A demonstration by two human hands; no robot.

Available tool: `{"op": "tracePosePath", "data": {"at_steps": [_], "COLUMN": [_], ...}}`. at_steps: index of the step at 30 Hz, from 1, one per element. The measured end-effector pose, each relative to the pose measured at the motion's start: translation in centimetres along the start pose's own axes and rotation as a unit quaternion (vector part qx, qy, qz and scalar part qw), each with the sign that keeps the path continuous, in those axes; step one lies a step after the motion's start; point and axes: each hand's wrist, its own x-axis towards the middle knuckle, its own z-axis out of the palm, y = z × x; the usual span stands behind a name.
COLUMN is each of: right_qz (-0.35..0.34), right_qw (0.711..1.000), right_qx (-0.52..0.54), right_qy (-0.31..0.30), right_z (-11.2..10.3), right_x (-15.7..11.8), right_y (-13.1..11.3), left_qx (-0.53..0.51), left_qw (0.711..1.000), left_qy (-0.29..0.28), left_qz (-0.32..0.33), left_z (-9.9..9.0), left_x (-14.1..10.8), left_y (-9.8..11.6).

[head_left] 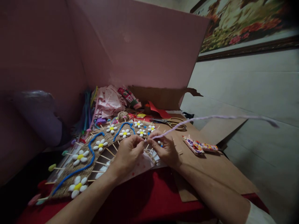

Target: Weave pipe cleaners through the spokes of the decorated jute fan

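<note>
Pretty cramped on the left: the woven arch [98, 155] with toothpicks sticking out takes up most of that side, and a pile of craft stuff [109, 102] blocks the back against the pink board [140, 46]. Right side's open, bare cardboard [210, 168], just scissors [171, 122] and two beaded clips [199, 147]. The purple pipe cleaner [215, 117] arcs overhead there.

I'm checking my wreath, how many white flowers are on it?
8 show on the wreath: two at lower left, one mid-arc, five along the top. The hands may hide more.
</note>
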Motion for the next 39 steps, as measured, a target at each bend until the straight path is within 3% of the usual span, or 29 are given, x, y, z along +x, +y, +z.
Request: {"op": "tracePosePath", "data": {"at_steps": [4, 8, 14, 18, 20, 25, 32, 36, 39], "right_qz": [-0.072, -0.104, -0.011, 0.072, 0.106, 0.165, 0.186, 0.196, 0.192], "right_qw": [0.995, 0.991, 0.998, 0.995, 0.983, 0.951, 0.949, 0.943, 0.939], "right_qx": [-0.061, -0.082, -0.052, 0.073, 0.149, 0.248, 0.242, 0.26, 0.277], "right_qy": [-0.028, -0.022, 0.018, 0.012, -0.01, -0.079, -0.075, -0.068, -0.074], "right_z": [0.0, 0.3, 0.5, 0.2, 0.1, 0.0, 0.0, 0.1, 0.3], "right_x": [-0.3, -0.5, -0.5, -0.1, 0.1, 0.5, 0.6, 0.6, 0.5], "right_y": [-0.3, -0.6, -0.8, -0.9, -0.8, 0.0, 0.3, 0.6, 1.0], "left_qx": [0.059, -0.013, -0.088, 0.011, 0.118, 0.306, 0.439, 0.486, 0.489], "left_qw": [0.997, 0.999, 0.996, 0.996, 0.979, 0.894, 0.834, 0.797, 0.788], "left_qy": [0.045, 0.049, 0.033, 0.021, 0.029, 0.032, -0.029, -0.029, -0.026], "left_qz": [0.026, -0.009, -0.011, 0.084, 0.165, 0.326, 0.333, 0.358, 0.373], "left_z": [0.2, 0.5, 0.6, 0.6, 0.6, 0.3, -0.1, -0.2, -0.2], "left_x": [-0.3, -0.3, -0.3, -0.6, -0.7, -0.7, -0.7, -0.7, -0.8], "left_y": [0.1, 0.0, 0.2, 0.0, -0.2, -0.8, -1.1, -0.8, -0.8]}}
